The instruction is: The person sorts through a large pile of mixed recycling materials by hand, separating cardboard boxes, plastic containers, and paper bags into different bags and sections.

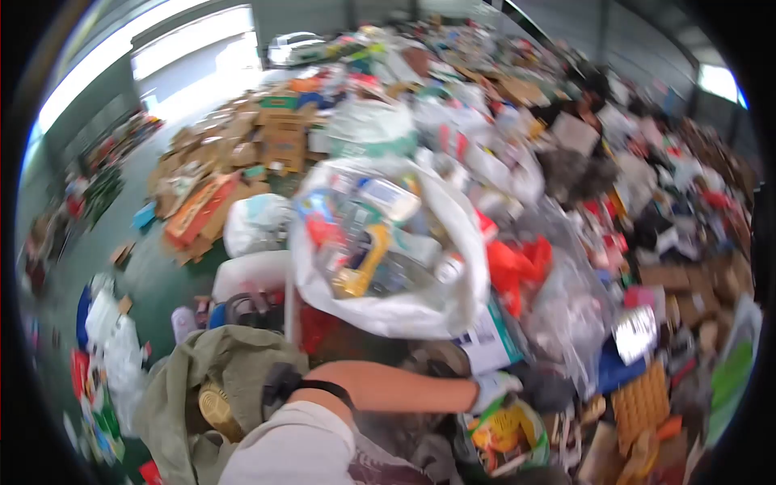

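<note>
My left hand (495, 390), in a pale glove, reaches across to the right at the lower middle of the view. It is at the upper edge of a round, green-rimmed package with a yellow and orange print (509, 439). Blur hides the fingers, so whether they grip it cannot be made out. A white and teal box (491, 335) lies just above the hand. Beyond the arm stands a big open white sack (388, 319) holding bottles and plastic containers, among them a yellow one (373, 255). My right hand is not in view.
Mixed waste heaps up on the right and at the back, with a red bag (517, 271) and clear plastic (570, 315). Flattened cardboard (210, 210) lies at the left. An olive cloth (182, 388) is near the arm. A white car (297, 48) stands far back.
</note>
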Motion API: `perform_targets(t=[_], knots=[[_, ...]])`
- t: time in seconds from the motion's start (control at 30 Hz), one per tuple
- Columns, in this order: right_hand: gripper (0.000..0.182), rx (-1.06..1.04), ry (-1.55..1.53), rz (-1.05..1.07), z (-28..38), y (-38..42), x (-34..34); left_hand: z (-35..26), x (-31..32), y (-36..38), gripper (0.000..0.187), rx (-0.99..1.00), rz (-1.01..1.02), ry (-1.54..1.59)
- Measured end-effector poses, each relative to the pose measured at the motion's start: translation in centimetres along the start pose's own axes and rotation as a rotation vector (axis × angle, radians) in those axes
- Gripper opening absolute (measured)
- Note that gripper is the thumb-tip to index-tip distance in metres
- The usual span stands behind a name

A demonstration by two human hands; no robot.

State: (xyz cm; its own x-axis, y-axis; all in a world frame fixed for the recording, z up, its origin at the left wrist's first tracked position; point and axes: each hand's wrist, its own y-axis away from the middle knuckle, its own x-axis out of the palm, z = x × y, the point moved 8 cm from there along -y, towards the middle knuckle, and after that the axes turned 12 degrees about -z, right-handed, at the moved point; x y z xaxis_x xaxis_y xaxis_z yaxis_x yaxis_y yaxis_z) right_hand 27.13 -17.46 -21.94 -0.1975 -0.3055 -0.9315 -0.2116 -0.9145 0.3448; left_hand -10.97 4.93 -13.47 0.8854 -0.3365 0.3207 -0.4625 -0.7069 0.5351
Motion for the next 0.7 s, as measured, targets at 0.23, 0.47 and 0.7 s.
perform_targets(t=[0.23, 0.47, 0.7], knots=[[0.028, 0.551, -0.357, -0.531, -11.0, 4.8, 3.0, -0.3, 6.0, 0.9, 0.032, -0.149, 0.104, -0.042], [0.055, 0.676, -0.205, -0.677, -11.4, -8.2, 1.2, -0.9, 7.3, -0.6, 0.036, -0.142, -0.059, -0.165], [0.077, 1.077, 0.093, -0.263, -16.3, -11.3, 8.9, -0.6, 7.6, -2.1, 0.033, -0.092, -0.215, -0.290]])
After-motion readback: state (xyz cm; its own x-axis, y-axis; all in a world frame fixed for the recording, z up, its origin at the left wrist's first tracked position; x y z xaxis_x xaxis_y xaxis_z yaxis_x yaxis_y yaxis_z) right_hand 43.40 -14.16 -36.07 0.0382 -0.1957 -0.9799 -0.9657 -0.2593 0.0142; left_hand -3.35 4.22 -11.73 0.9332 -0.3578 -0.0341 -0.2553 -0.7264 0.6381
